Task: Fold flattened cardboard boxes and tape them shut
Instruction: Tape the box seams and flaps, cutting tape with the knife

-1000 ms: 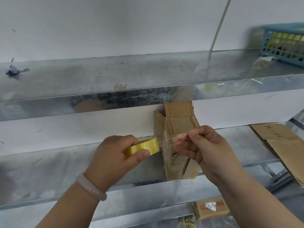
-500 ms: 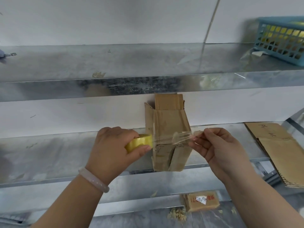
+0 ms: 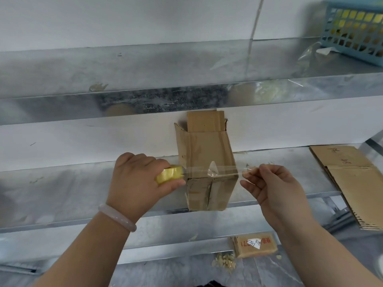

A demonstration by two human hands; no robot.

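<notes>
A small folded cardboard box [image 3: 207, 154] lies on the lower metal shelf [image 3: 62, 193], its closed flaps facing me and its open flaps toward the wall. My left hand [image 3: 134, 183] grips a yellow roll of clear tape [image 3: 169, 174] just left of the box. My right hand [image 3: 269, 187] pinches the free end of the tape strip [image 3: 213, 170], which stretches across in front of the box from roll to fingers. Whether the strip touches the box cannot be told.
Flattened cardboard boxes [image 3: 352, 183] lie stacked on the shelf at the right. A blue plastic basket [image 3: 356, 27] stands on the upper shelf at the top right. A small taped box [image 3: 253, 244] and scraps lie on the floor below.
My right hand has pulled the tape end farther right, past the box's right edge, so the strip is longer. The left hand still holds the roll at the box's left side.
</notes>
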